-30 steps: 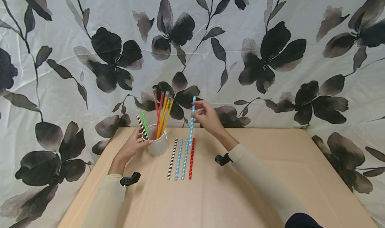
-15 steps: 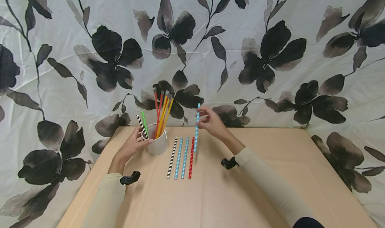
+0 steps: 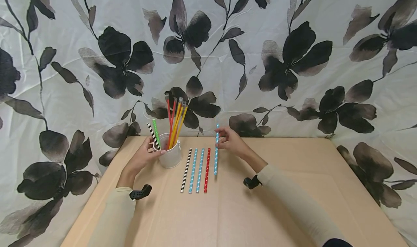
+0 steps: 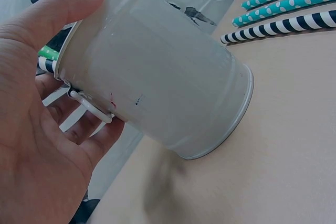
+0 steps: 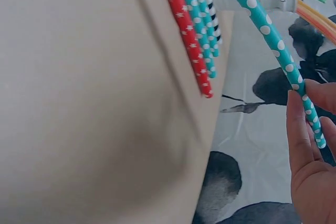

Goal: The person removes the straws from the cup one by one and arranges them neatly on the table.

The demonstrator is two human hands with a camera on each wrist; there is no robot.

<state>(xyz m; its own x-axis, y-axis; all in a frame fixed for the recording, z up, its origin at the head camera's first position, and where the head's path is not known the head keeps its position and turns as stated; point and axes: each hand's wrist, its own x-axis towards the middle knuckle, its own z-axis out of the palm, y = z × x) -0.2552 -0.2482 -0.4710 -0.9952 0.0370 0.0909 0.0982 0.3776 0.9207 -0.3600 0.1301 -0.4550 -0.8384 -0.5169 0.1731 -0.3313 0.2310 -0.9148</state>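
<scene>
Right hand [image 3: 231, 142], blue straw [image 5: 271, 31] in grip, seemingly above table [image 3: 182, 221]; red straw [image 5: 187, 35] beside, bucket [image 3: 171, 159] beyond.

Can read no text, label, brand, number or sign. On the white pail [image 4: 163, 66], can see only small specks, not legible as characters; on the red star-print straw [image 5: 187, 36] and blue polka-dot straw [image 5: 284, 56], only pattern. Cannot make out lettering on the black left-wrist camera [image 3: 140, 192].
</scene>
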